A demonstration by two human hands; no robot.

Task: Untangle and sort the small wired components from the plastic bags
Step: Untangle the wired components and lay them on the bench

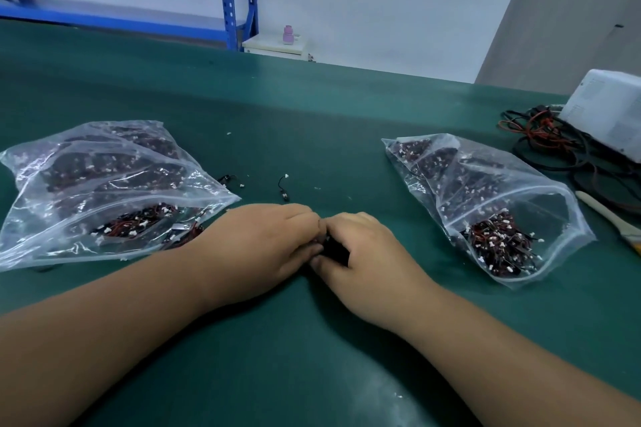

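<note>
Working over the middle of the green table mat (312,107), the left hand (263,246) and right hand (360,253) meet with fingers curled inward. Both pinch a small dark clump of wired components (334,248). Knuckles and thumbs hide most of it, so the number of pieces cannot be told.

Progress appears early. Only two pieces lie separated on the mat: one loose component (282,189) at 12 o'clock from the hands and a second loose component (229,180) at 11 o'clock. Each is a thin black lead with a small end fitting. No sorted groups are visible. The bulk of the stock sits in the left bag (104,191) at 9 o'clock and the right bag (485,204) at 3 o'clock, so nearly all untangling and sorting is judged to be left.

Both bags are clear, glossy, crinkled film holding smaller inner packets. Their contents are dense nests of fine red and black wire dotted with tiny white connectors. The mat is matt and smooth, speckled with white fragments (229,132). At 2 o'clock, coiled black and red cables (555,146) lie beside a white boxy device (607,111). A pale-handled brush (603,215) rests at 3 o'clock, beyond the right bag.
</note>
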